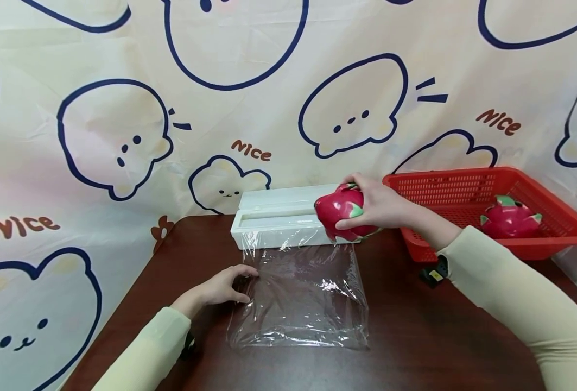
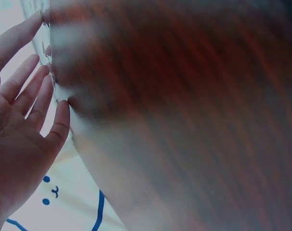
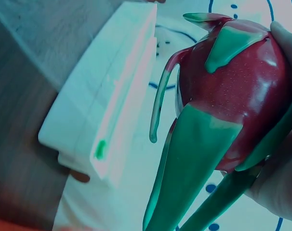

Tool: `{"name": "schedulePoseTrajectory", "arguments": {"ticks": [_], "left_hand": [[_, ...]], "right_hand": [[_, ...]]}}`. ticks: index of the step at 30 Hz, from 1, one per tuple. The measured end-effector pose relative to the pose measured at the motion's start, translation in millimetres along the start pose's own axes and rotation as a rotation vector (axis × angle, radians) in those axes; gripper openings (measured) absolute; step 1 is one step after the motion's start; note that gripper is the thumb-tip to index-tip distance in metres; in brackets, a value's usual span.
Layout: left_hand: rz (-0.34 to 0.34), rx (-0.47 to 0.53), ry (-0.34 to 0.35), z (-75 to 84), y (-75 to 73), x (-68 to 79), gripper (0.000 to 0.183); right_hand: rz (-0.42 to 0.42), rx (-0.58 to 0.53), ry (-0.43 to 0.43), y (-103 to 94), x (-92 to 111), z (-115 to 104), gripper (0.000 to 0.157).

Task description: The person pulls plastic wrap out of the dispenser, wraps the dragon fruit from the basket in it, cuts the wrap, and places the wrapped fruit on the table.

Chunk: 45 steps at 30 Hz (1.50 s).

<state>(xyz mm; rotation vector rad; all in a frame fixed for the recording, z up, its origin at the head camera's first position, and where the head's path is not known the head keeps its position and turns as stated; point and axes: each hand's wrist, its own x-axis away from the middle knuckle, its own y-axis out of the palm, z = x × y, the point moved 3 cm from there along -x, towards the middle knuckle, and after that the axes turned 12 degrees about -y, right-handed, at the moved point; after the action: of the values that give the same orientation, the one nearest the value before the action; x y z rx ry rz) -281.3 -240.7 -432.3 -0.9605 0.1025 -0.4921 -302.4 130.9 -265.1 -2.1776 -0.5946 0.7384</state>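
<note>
A pink dragon fruit with green-tipped scales (image 1: 339, 209) is gripped in my right hand (image 1: 383, 203), held up in front of the white cling film box (image 1: 288, 238). The right wrist view shows the dragon fruit (image 3: 228, 91) close up, with fingers around its far side. From the box a sheet of clear cling film (image 1: 303, 304) stretches forward over the brown table. My left hand (image 1: 222, 285) rests at the film's left edge, fingers spread and loosely bent. In the left wrist view the fingertips of the left hand (image 2: 30, 110) touch down along the table surface.
At the right stands a red plastic basket (image 1: 557, 247) with another dragon fruit (image 1: 510, 220) inside. The brown table (image 1: 415, 326) ends at a cloth backdrop (image 1: 122, 228) printed with cartoon bears, close behind the box.
</note>
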Motion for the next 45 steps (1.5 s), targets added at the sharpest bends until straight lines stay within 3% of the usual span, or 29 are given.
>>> {"name": "schedulePoseTrajectory", "arguments": {"ticks": [14,27,45], "left_hand": [[0.003,0.018,-0.004,0.1,0.8,-3.4,0.055],[0.003,0.025,-0.019,-1.0,-2.1,-3.6,0.055],[-0.004,0.024,-0.045,-1.0,-0.1,-0.7,0.056]], "right_hand": [[-0.049,-0.097,-0.046,52.9,-16.4,-11.0,0.077],[-0.08,-0.099,-0.057,106.8,-26.1,-13.7,0.077],[-0.146,0.083,-0.064,157.9,-27.5,-7.3,0.08]]}}
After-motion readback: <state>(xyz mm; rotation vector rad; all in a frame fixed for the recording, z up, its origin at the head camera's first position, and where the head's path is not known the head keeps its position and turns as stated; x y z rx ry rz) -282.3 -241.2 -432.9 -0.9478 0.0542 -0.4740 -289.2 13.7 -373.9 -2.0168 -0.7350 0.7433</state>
